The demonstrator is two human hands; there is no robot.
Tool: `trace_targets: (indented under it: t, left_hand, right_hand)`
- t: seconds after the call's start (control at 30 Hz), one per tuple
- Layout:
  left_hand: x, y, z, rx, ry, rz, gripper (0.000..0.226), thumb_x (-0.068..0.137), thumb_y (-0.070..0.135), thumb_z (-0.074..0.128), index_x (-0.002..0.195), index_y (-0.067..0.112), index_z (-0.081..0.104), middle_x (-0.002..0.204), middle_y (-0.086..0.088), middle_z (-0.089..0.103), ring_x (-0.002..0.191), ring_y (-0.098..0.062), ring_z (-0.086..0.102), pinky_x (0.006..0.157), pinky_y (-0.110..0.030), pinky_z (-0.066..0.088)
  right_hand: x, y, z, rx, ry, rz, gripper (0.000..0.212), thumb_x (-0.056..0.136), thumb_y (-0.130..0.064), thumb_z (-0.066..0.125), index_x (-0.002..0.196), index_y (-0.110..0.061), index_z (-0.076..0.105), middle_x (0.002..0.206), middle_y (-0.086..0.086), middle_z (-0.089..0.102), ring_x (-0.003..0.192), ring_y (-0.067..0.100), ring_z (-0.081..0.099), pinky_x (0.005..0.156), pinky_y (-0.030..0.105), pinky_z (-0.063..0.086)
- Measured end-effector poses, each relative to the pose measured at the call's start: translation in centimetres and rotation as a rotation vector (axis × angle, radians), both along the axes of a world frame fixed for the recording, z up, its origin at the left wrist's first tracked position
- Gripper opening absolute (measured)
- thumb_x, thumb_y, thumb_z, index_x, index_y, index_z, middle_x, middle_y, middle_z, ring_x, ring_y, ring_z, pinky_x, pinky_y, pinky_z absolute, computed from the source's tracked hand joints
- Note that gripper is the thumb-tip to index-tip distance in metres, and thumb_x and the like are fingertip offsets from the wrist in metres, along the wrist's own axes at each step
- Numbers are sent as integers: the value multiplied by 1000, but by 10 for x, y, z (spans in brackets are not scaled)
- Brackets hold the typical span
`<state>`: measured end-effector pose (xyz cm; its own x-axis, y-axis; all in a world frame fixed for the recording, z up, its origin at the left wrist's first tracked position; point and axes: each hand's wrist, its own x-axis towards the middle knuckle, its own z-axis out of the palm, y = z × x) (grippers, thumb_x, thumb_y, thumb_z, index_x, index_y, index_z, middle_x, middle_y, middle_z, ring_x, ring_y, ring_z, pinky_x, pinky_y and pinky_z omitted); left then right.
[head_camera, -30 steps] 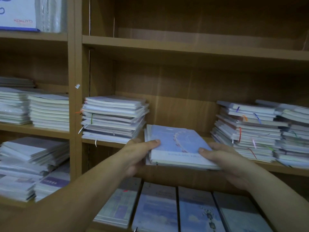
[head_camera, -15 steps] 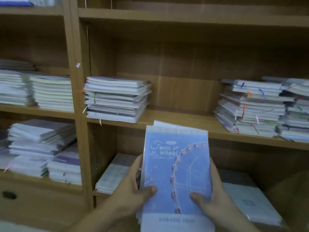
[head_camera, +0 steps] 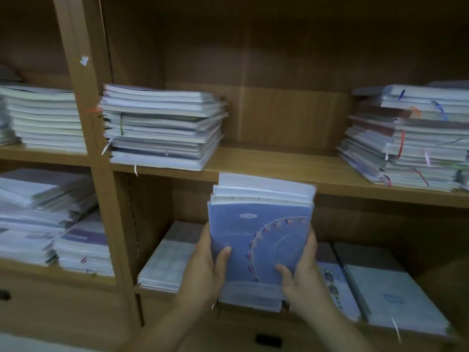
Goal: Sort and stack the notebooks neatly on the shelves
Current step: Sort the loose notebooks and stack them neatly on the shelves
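Note:
I hold a small bundle of notebooks (head_camera: 261, 224) upright in front of the lower shelf; the front one is blue with a Ferris wheel drawing. My left hand (head_camera: 206, 265) grips its left edge, thumb on the cover. My right hand (head_camera: 300, 270) grips the right edge, thumb on the cover too. The bundle's bottom edge is down at the lower shelf (head_camera: 157, 292), over a flat pile there. The middle shelf (head_camera: 279, 166) above carries a stack of notebooks (head_camera: 162, 125) at its left and a ragged stack (head_camera: 408, 138) at its right.
Flat notebooks (head_camera: 388, 290) and a pale pile (head_camera: 170, 257) lie on the lower shelf either side of my hands. The left bay, past an upright board (head_camera: 101, 158), holds more stacks (head_camera: 43, 118) and leaning piles (head_camera: 48, 214). A drawer front (head_camera: 269, 340) sits below.
A second ago the bundle lay flat on the middle shelf between the stacks. I lifted it off, turned it upright and brought it down to the lower shelf; the view tilted downward.

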<state>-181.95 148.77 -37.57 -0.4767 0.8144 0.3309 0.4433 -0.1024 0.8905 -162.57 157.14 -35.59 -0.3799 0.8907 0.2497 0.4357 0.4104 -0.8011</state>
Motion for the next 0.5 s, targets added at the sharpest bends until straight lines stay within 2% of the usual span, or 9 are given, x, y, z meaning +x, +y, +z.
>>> trace_targets:
  t: [0.03,0.1,0.17,0.27,0.37,0.43,0.5]
  left_hand:
    - [-2,6,-7,-11,36,20,52,99,49,53,143,57,26,126,36,54,118,4,56,94,-27,55]
    - [-3,15,-18,-35,104,45,49,102,44,48,143,54,23,124,32,54,109,7,56,86,-19,50]
    - [-3,23,-29,-70,144,74,46,103,43,46,140,55,21,122,26,56,106,4,56,85,-23,50]
    - [-3,31,-39,-109,164,85,46,104,41,46,142,52,22,126,23,55,108,1,54,90,-25,49]
    - [1,35,-39,-124,189,87,48,105,37,47,144,51,24,121,26,54,101,9,52,82,-12,42]
    - [2,37,-35,-95,187,79,50,105,36,46,149,49,25,118,30,54,95,16,51,76,-4,40]
    - [-2,39,-33,-60,188,73,51,105,36,45,151,47,25,121,29,56,100,12,54,78,-10,45]
  right_hand:
    - [-3,8,-7,-9,-16,-18,109,97,-19,65,140,-51,-29,163,-5,21,140,22,40,103,30,42]
    - [-6,24,-19,-22,-61,-59,107,98,-21,63,149,-39,-30,163,-2,26,131,23,50,91,26,46]
    - [-8,34,-28,-42,-100,-84,105,100,-23,60,150,-33,-32,165,-3,21,122,24,57,78,22,47]
    - [-8,40,-39,-89,-101,-75,101,101,-23,56,147,-37,-33,166,-3,19,117,24,58,77,20,45]
    - [-6,44,-44,-130,-49,-80,93,103,-20,53,154,-30,-25,166,-3,16,116,23,54,73,17,41]
    - [-6,49,-44,-147,-20,-99,91,103,-19,51,155,-29,-23,166,-9,8,124,25,51,68,16,40]
    - [-9,52,-41,-119,-25,-101,91,103,-19,52,155,-30,-22,160,-17,12,123,29,54,71,24,46]
